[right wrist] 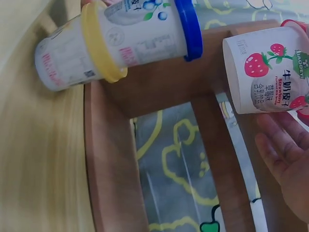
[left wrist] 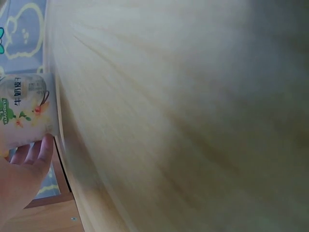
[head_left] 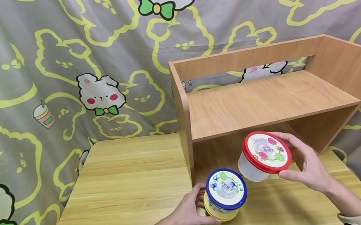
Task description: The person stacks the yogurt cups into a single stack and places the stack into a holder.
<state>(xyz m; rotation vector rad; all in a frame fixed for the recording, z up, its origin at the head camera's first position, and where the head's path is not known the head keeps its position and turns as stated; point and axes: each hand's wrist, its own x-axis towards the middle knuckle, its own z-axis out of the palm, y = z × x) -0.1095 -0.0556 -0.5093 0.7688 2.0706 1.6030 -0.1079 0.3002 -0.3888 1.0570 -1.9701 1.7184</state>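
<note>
My left hand (head_left: 189,210) curls around the lower cup (left wrist: 29,108) of a stack, which has a yellow lid (right wrist: 99,41) and flower print. On top of it stands a blue-lidded cup (head_left: 226,189) with blueberry print. To the right and higher up, my right hand (head_left: 309,165) holds a red-lidded strawberry cup (head_left: 263,152) by its lid side, tilted and off the table. That cup is apart from the stack in the right wrist view, with fingers (right wrist: 282,142) along its side. The left palm is mostly out of the left wrist view.
A wooden two-level shelf (head_left: 270,101) stands at the back right, just behind the cups. Its left side panel (head_left: 184,127) rises near the stack. The wooden table (head_left: 124,179) stretches to the left, and a patterned curtain (head_left: 55,69) hangs behind.
</note>
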